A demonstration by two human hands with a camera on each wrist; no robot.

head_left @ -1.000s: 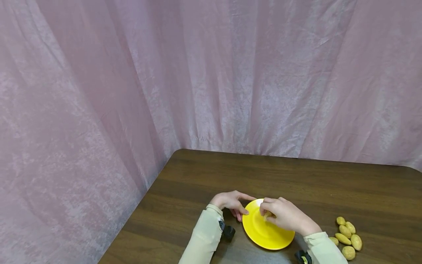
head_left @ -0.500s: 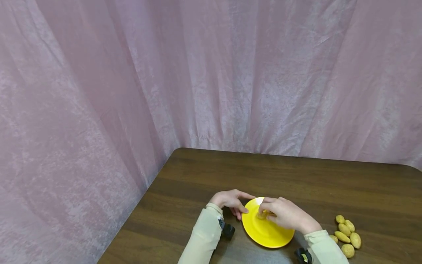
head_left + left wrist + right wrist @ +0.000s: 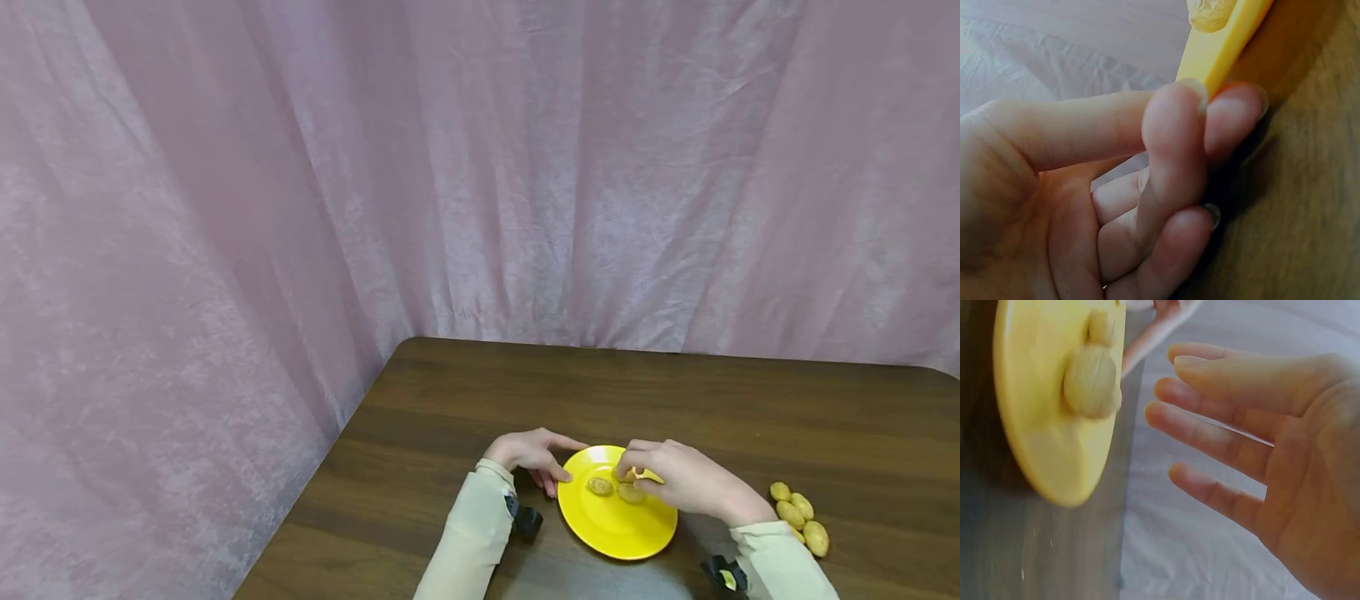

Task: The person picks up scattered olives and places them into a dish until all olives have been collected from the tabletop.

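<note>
Right hand (image 3: 678, 475) pulls back rightward across yellow plate (image 3: 615, 533), baring potatoes (image 3: 599, 486) its fingers covered half a second ago! Fingers loosely spread now, thumb apart, nothing pinched; right wrist view shows palm bare. Potatoes sit together on plate's far half, one partly hidden behind fingertips. Left hand (image 3: 528, 454) pinches plate's left rim, thumb on top. More potatoes (image 3: 790, 513) clustered on dark wooden table (image 3: 525, 383), out beyond right sleeve (image 3: 783, 560).
</note>
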